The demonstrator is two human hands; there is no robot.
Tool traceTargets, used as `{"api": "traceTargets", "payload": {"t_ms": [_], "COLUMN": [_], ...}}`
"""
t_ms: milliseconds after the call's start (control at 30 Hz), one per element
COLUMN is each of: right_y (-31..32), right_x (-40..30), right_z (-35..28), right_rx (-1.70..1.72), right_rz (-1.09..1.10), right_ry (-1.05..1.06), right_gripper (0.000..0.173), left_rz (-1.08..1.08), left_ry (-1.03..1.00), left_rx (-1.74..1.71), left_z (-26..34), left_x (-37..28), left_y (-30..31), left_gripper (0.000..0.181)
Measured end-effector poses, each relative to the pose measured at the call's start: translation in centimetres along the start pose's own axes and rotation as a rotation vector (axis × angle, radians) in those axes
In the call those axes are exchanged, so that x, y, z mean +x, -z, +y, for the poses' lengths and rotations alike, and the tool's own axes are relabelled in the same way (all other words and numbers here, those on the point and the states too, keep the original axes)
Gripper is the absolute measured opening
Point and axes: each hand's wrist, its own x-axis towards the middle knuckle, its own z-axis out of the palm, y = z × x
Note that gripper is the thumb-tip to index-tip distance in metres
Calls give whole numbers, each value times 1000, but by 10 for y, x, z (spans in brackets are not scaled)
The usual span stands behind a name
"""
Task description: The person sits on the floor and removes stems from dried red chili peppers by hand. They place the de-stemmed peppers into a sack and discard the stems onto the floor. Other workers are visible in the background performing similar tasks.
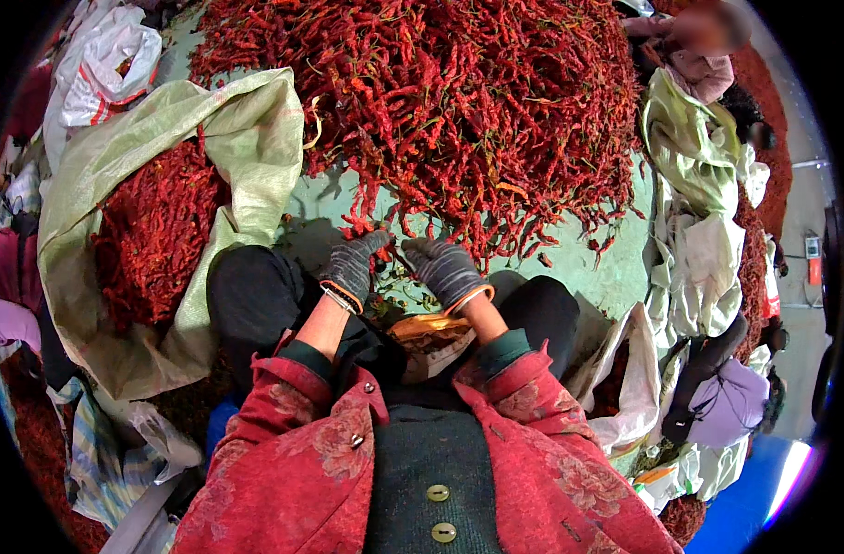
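Note:
My left hand (356,266), in a grey knitted glove with an orange cuff, is closed on a few dried red chili peppers (358,227) that stick out past the fingers. Close by on its right is my right hand (444,271), gloved alike, with curled fingers pointing toward the left. Its fingertips meet the stem ends of peppers between the hands, and whether they grip one is hidden. Beyond both hands spreads a large heap of dried red chilies (456,118). Below the hands, loose stems and bits (401,294) lie on the pale green floor.
At left stands an open pale green woven sack (256,131) holding red chilies (155,235). Between my knees is a bag with an orange part (429,324). A white sack (633,388) sits at right, below more pale sacks (706,270). Another person (702,69) is at upper right.

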Motion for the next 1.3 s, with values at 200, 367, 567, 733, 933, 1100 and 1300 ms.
{"api": "traceTargets", "payload": {"t_ms": [200, 367, 567, 733, 933, 1100, 1300], "right_y": [-20, -26, -15, 3, 11, 7, -8], "right_x": [40, 44, 27, 15, 24, 25, 15], "right_z": [27, 15, 2, 16, 8, -2, 5], "right_rx": [655, 710, 194, 142, 49, -211, -18], "right_rz": [-2, 29, 441, 182, 103, -98, 58], "right_ry": [-306, -386, -62, -194, 99, 114, -89], "right_gripper": [27, 17, 14, 18, 22, 17, 22], "left_rz": [-89, -77, -169, -148, -89, -122, -104], "left_ry": [-35, -209, 79, -53, -28, -233, -336], "left_rx": [121, 413, 258, 169, 553, 1537, 1008], "left_z": [-8, -23, -23, -13, -29, -38, -27], "left_x": [4, 18, 19, 5, 30, 42, 24], "left_y": [0, 11, 19, 4, 8, 17, 17], "left_gripper": [19, 16, 18, 23, 20, 30, 42]}}
